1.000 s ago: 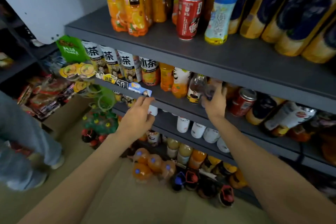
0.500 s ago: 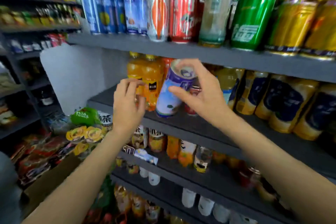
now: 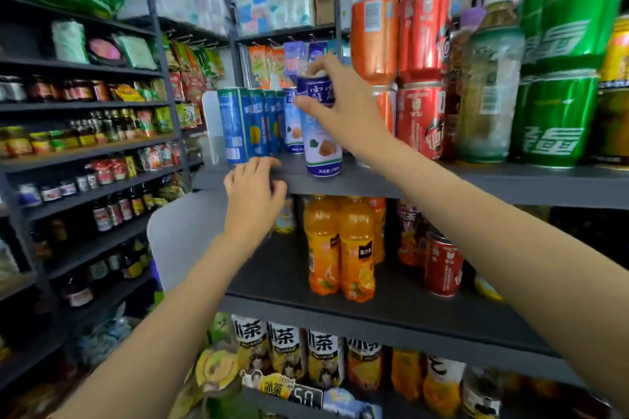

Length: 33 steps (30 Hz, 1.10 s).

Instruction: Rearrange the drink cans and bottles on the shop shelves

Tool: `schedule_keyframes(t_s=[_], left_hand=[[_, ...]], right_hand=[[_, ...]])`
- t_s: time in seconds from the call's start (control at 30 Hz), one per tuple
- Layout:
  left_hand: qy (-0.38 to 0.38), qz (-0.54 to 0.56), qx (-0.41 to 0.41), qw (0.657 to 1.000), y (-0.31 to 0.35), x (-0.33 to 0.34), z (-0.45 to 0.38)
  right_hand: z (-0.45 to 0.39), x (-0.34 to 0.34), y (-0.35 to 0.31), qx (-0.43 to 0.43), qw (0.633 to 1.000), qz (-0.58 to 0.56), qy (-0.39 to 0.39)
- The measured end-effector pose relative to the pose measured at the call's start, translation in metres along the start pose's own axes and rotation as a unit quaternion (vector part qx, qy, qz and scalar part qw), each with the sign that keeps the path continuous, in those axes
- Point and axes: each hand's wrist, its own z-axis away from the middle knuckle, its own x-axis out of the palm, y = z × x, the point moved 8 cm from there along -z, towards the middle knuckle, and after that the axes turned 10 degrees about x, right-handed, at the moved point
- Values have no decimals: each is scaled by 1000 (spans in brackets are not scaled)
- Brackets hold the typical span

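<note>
The right hand grips the top of a tall purple-and-white can, which stands upright on the dark upper shelf. At its nine o'clock is a row of blue cans. The left hand, fingers loosely curled and holding nothing, rests on the shelf edge at the can's seven o'clock.

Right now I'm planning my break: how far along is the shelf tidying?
Partly done. The blue cans already stand in a row on the upper shelf. In hand: the right hand holds a blue-and-white can beside that row; the left hand rests on the shelf edge. The red cans and bottles look mixed.
</note>
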Motion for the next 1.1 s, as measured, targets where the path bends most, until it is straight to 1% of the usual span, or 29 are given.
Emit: schedule_keyframes(t_s=[0.1, 0.17, 0.2, 0.27, 0.37, 0.43, 0.5, 0.57, 0.63, 0.77, 0.93, 1.0, 1.07, 1.1], left_hand=[[-24, 38, 49, 998, -18, 6, -15], [-33, 74, 52, 995, -31, 10, -23], [-35, 83, 47, 995, -38, 13, -26], [-23, 74, 53, 996, -45, 15, -27], [-2, 28, 67, 997, -46, 19, -22], [12, 12, 59, 998, -45, 21, -20], [35, 1, 50, 998, -47, 21, -17], [51, -19, 44, 998, -49, 22, -15], [47, -28, 34, 998, -51, 25, -15], [36, -23, 37, 998, -51, 27, -16], [29, -21, 37, 999, -50, 24, -16], [29, -22, 39, 999, -50, 24, -16], [34, -19, 43, 998, -50, 24, -16], [37, -17, 45, 998, -50, 24, -16]], right_hand=[[-30, 38, 21, 67, 995, 77, -5], [-39, 54, 38, 117, 986, 115, -6], [-39, 62, 45, 127, 983, 129, -11], [-31, 77, 53, 111, 983, 147, -23], [-21, 84, 61, 86, 983, 155, -46], [-16, 86, 62, 87, 977, 177, -86], [-13, 95, 63, 86, 967, 187, -150], [-9, 109, 68, 74, 946, 227, -218], [-8, 119, 74, 70, 933, 247, -253], [-11, 122, 78, 86, 924, 270, -256], [-25, 137, 83, 106, 899, 327, -271], [-27, 145, 83, 120, 891, 334, -284], [-24, 148, 80, 126, 894, 322, -284], [-23, 144, 77, 126, 903, 312, -266]])
